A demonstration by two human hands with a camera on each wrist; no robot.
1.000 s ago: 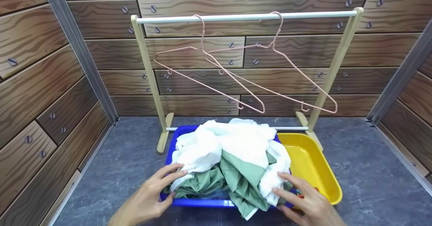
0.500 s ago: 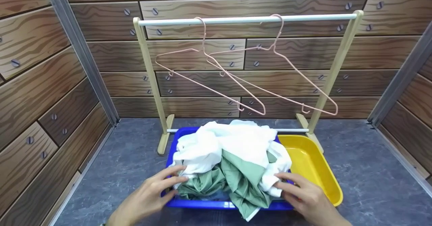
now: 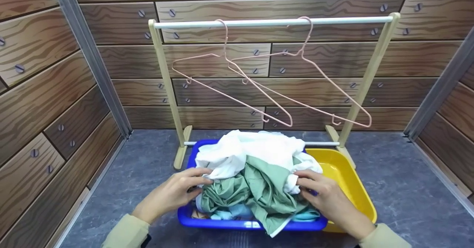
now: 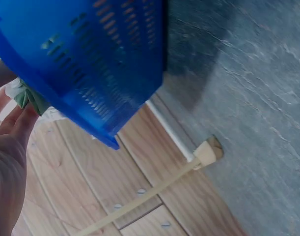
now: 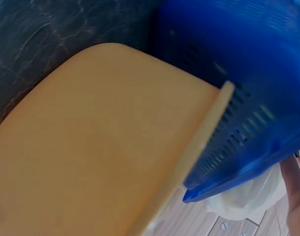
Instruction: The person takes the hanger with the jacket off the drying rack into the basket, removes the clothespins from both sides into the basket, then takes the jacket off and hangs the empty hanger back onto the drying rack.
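A white and green garment point(image 3: 265, 174) lies bunched on top of the blue basket point(image 3: 218, 224), its green part folded over the near side. At the pile's left my left hand point(image 3: 177, 188) pinches its edge; in the left wrist view, green and white cloth shows between the fingers. My right hand point(image 3: 326, 194) pinches a white bit of the same garment on the right. Light blue cloth point(image 3: 233, 212) and a teal cloth point(image 3: 306, 215) show underneath, inside the basket. The thumb tips are partly hidden by cloth.
A yellow tray point(image 3: 361, 192) stands right of the basket, close against it. Behind is a wooden rack with a white rail point(image 3: 259, 22), where a left pink hanger point(image 3: 226, 55) and a right pink hanger point(image 3: 303, 51) hang. Wood-patterned walls surround the grey floor point(image 3: 144, 159).
Both hands have closed on the garment and moved up and away from me, lifting its near edges. The blue and teal cloths beneath are now more exposed.
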